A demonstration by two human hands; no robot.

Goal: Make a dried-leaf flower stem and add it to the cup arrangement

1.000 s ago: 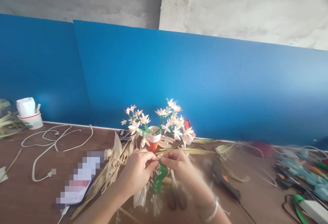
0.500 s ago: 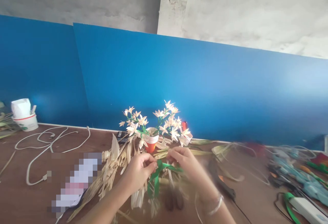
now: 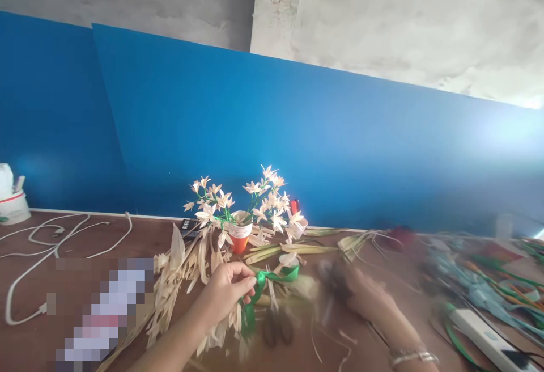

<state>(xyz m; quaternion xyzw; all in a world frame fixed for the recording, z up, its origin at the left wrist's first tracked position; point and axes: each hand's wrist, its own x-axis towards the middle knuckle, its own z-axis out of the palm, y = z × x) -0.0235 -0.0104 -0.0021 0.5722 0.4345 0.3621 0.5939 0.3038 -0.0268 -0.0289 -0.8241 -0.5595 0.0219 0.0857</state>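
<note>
My left hand is closed in a pinch on a green ribbon that ends at a small cream flower. The ribbon trails down over a pile of dried pale leaves. My right hand, with a bracelet at the wrist, is smeared by motion to the right of the ribbon. It lies against a dark blurred tool, and its fingers cannot be made out. Just behind stands an orange and white paper cup holding cream paper flowers on green stems.
Dark-handled scissors lie on the brown table below the ribbon. A white cable loops at the left near a white tub. A white power strip and tangled cords and ribbons fill the right. A blue board backs the table.
My right hand has let go of the ribbon and swung right to the dark tool. My left hand keeps its pinch. The view has shifted a little to the right.
</note>
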